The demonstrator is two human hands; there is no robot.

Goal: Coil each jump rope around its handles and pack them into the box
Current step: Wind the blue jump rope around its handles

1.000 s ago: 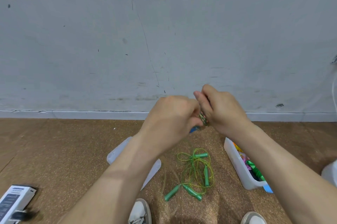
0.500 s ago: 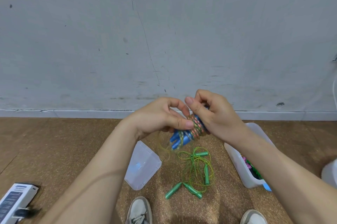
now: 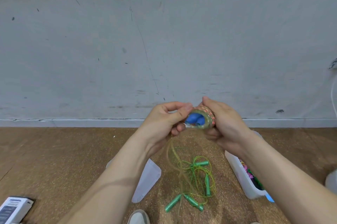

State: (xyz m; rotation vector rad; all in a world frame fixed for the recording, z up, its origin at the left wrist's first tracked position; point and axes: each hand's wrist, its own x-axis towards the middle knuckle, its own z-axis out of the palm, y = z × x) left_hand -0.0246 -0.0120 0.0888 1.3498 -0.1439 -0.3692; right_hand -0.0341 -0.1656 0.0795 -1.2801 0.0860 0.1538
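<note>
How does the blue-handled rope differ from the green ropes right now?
The blue-handled rope is held up in both hands, left hand and right hand; the green ropes lie on the floor. The blue-handled rope is mostly coiled around its handles; the green ropes are loose and tangled. Neither is in the box yet.

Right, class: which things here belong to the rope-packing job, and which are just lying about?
Job:
blue-handled rope bundle, in both hands
loose green jump ropes
white plastic box
translucent plastic lid

Lying about:
white and blue carton
grey shoe
</note>
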